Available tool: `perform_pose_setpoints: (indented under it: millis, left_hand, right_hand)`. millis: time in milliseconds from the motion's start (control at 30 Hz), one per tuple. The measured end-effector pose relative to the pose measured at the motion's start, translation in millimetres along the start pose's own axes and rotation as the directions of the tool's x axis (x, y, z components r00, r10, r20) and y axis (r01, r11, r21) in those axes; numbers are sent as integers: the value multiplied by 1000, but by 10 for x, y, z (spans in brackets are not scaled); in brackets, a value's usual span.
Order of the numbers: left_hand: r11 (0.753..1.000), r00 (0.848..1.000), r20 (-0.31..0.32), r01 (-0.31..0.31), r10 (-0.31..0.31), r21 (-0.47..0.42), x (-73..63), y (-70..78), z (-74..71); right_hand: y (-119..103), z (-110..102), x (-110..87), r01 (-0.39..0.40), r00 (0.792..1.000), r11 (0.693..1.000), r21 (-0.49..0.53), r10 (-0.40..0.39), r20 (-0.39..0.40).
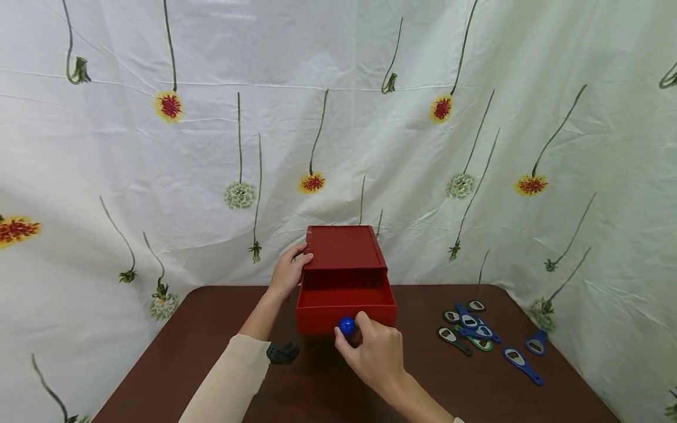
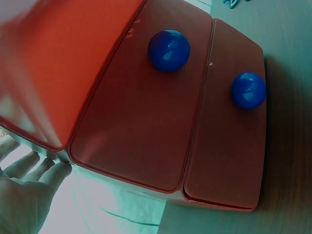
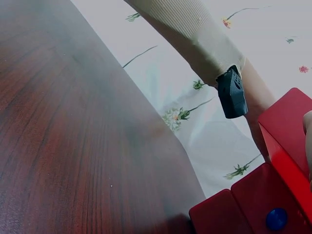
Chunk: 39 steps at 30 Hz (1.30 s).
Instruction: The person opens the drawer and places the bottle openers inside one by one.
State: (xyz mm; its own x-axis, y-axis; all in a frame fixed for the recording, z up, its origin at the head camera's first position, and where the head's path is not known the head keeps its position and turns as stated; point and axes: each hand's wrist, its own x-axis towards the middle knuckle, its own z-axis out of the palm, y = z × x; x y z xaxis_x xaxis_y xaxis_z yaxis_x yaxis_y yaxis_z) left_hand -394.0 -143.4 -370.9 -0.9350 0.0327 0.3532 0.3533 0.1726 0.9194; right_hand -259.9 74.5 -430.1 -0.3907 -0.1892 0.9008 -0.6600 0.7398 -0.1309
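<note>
A small red drawer cabinet stands on the brown table, its top drawer pulled out and bare inside. My right hand pinches the round blue knob on that drawer's front between thumb and forefinger. Against the cabinet's left side, near the top, rests my left hand; its fingertips touch the side wall in the left wrist view. Below the pulled-out drawer, that view shows a middle drawer and a bottom drawer, both closed, each with a blue knob.
Several bottle openers with blue, black and green handles lie on the table to the cabinet's right. A white curtain with printed flowers hangs behind the table. A black wrist device sits on the left forearm.
</note>
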Motion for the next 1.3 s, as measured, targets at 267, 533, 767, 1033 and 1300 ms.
perform_pose_setpoints:
  millis: [267,533,767,1033,1300]
  left_hand:
    - [1000,1000,-9,-3,3,-6,10,15,-2]
    - [1000,1000,-2,27,-27,-5,39,-12,18]
    - [999,999,5,42,-42,21,88,-3,-12]
    - [999,999,7,40,-40,29,122,2,-26]
    - [997,999,16,47,-48,57,113,-4,-39]
  right_hand:
    - [-14,-13,-12,6,1000,1000,2,-6,-7]
    - [-13,-31,-28,14,1000,1000,9,-14,-9]
    - [-20,-21,-4,24,1000,999,22,-24,-5]
    - [-22,-33,19,37,999,999,11,-37,-7]
    - [-41,-47,1,27,1000,1000,8,-27,10]
